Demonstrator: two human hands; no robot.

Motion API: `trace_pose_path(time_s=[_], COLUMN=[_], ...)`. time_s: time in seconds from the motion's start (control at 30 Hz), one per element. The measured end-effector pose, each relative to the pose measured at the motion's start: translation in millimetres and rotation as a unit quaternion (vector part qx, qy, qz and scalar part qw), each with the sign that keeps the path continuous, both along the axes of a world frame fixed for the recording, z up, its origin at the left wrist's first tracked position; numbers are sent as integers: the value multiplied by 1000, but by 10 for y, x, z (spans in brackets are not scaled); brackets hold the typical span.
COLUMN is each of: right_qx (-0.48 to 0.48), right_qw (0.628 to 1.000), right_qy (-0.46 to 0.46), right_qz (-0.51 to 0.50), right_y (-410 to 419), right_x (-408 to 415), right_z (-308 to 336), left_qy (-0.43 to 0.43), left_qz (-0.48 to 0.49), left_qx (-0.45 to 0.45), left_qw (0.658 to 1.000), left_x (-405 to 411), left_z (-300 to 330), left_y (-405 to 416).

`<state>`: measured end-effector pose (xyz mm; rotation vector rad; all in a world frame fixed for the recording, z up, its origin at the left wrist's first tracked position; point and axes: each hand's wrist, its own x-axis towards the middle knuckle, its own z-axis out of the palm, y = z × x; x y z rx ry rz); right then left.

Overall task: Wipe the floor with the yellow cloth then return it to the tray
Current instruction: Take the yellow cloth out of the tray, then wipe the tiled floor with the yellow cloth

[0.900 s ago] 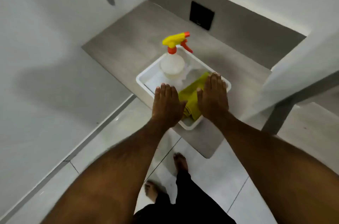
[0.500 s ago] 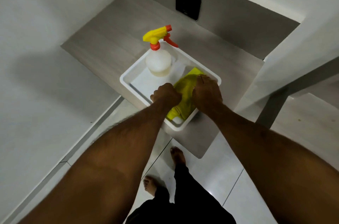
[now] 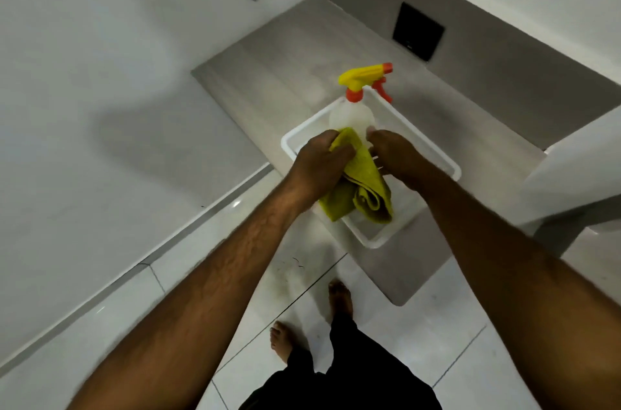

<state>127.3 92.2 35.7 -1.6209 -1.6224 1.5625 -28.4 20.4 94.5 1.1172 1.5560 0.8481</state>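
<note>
A yellow cloth (image 3: 364, 193) hangs folded above the white tray (image 3: 376, 238), which rests on a grey ledge. My left hand (image 3: 319, 164) grips the cloth's upper left edge. My right hand (image 3: 395, 154) pinches its upper right edge, fingers curled. The cloth's lower folds dangle over the tray's near half. Both hands hide part of the tray's inside.
A clear spray bottle (image 3: 353, 114) with a yellow and orange trigger head stands in the tray's far end. The grey ledge (image 3: 292, 73) meets white walls, with a black square plate (image 3: 418, 30) behind. White floor tiles (image 3: 420, 335) and my bare feet lie below.
Both hands went from flat over the tray to closing on the cloth, then lifted it up off the tray floor. The camera view shifted right.
</note>
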Motion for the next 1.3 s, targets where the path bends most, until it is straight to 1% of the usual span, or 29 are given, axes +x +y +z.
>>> trace_pose_path(time_s=[0.03,0.1,0.17,0.2,0.27,0.33,0.43,0.47,0.53,0.63,0.7,0.73,0.8,0.87,0.97,1.03,1.1,1.2,1.3], right_qx=[-44,-133,-220,-250,-273,-248,-196,-187,-148,-97,-39,-15,-1,-12,-34,-46,-49,-58,-59], right_qw=[996,970,940,932,930,941,944,946,960,970,965,964,961,954,953,950,939,923,910], right_qy=[79,203,258,261,236,193,148,143,99,-29,-109,-128,-152,-184,-228,-254,-287,-324,-340], right_qz=[5,24,31,36,71,128,218,224,217,219,235,234,229,235,196,177,183,202,230], right_y=[-40,-119,-174,-217,-353,-521,-798,-891,-1074,-1298,-1281,-1303,-1316,-1357,-1458,-1523,-1589,-1621,-1573], right_x=[-145,-470,-803,-989,-1332,-1578,-1942,-2063,-2249,-2400,-2520,-2451,-2414,-2343,-2148,-2033,-1956,-1923,-2019], right_z=[38,63,51,56,63,28,-154,-244,-428,-921,-1599,-1665,-2198,-3018,-4288,-4987,-5667,-6475,-7119], left_qy=[-35,-110,-154,-163,-143,-74,6,21,47,105,136,150,159,154,118,108,119,125,133], left_qz=[18,45,61,77,118,167,227,232,215,193,181,171,163,152,164,158,135,114,83], left_qx=[3,24,39,40,37,24,-48,-81,-133,-171,-184,-194,-213,-249,-296,-318,-329,-347,-345], left_qw=[999,993,985,983,982,983,973,969,966,960,956,954,950,944,933,929,927,923,925], left_x=[-151,-473,-789,-979,-1397,-1814,-2381,-2515,-2642,-2641,-2689,-2638,-2577,-2433,-2179,-2054,-1952,-1834,-1816], left_z=[108,270,384,413,392,238,-198,-378,-742,-1393,-2149,-2248,-2897,-3805,-5193,-5994,-6731,-7532,-8111], left_y=[-81,-280,-493,-613,-869,-1173,-1695,-1850,-2070,-2267,-2208,-2217,-2189,-2214,-2270,-2254,-2219,-2210,-2224])
